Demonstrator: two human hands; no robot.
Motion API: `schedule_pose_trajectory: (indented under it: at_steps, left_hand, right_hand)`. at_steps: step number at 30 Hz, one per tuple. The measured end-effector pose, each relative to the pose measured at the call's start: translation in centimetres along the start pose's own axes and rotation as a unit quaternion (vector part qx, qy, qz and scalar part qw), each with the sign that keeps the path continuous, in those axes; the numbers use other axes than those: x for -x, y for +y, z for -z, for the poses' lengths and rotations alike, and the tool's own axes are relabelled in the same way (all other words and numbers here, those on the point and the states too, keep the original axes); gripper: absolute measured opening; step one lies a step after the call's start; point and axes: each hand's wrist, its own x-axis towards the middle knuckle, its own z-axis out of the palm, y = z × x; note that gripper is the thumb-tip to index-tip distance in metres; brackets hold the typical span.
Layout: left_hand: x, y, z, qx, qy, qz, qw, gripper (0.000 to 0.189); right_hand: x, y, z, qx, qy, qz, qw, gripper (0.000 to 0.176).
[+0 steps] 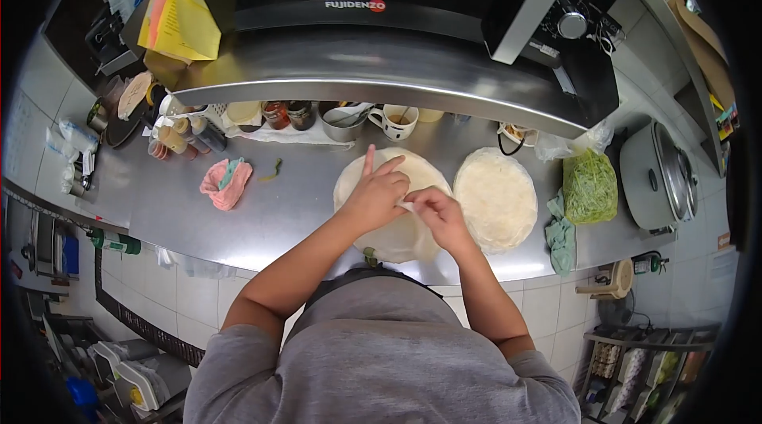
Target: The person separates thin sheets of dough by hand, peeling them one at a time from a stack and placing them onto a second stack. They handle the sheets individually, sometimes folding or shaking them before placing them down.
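Two pale round stacks of thin spring roll wrappers lie side by side on the steel counter. Over the left stack (387,243), my left hand (376,200) rests with its fingers spread, the index finger pointing away from me. At the stack's right side my right hand (438,216) is closed in a pinch on a thin wrapper (426,245), whose edge seems lifted. Both hands are close together, and part of the wrapper is hidden beneath them. The other stack (496,200) sits just right of my right hand, untouched by it.
A steel shelf (381,89) with a black Fujidenzo appliance overhangs the back. Beneath it stand a mug (394,124), a metal bowl (343,127) and jars. A pink cloth (225,184) lies left; a bag of shredded greens (590,188), a green cloth (560,232) and a large cooker (652,178) stand right.
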Motion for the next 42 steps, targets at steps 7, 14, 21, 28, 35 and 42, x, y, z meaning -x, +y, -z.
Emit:
schedule_pose_trajectory:
  at_steps: [7, 14, 21, 28, 35, 42]
  left_hand:
    - [-1.4, 2.5, 1.6, 0.378, 0.100, 0.235, 0.890, 0.019]
    - [-1.9, 6.2, 1.4, 0.339, 0.091, 0.094, 0.932, 0.013]
    - [-0.6, 6.3, 0.1, 0.749, 0.051, 0.112, 0.651, 0.074]
    - [6.4, 2.3, -1.4, 0.435, -0.076, 0.253, 0.861, 0.107]
    - [11.1, -1.6, -1.0, 0.446, -0.087, 0.364, 0.813, 0.097]
    - [4.3, 3.4, 3.7, 0.356, -0.108, 0.317, 0.872, 0.084]
  right_hand:
    - [3.6, -5.0, 4.4, 0.024, 0.284, 0.098, 0.953, 0.020]
    - [2.4, -7.1, 3.1, -0.273, 0.139, -0.058, 0.950, 0.054]
    - [2.5, -10.3, 0.7, 0.205, 0.136, -0.011, 0.969, 0.044]
    - [3.1, -2.3, -4.4, 0.252, -0.066, 0.028, 0.965, 0.052]
    - [0.7, -1.6, 0.2, -0.030, -0.012, -0.161, 0.986, 0.034]
    - [1.8, -4.3, -3.5, -0.023, -0.006, -0.043, 0.999, 0.028]
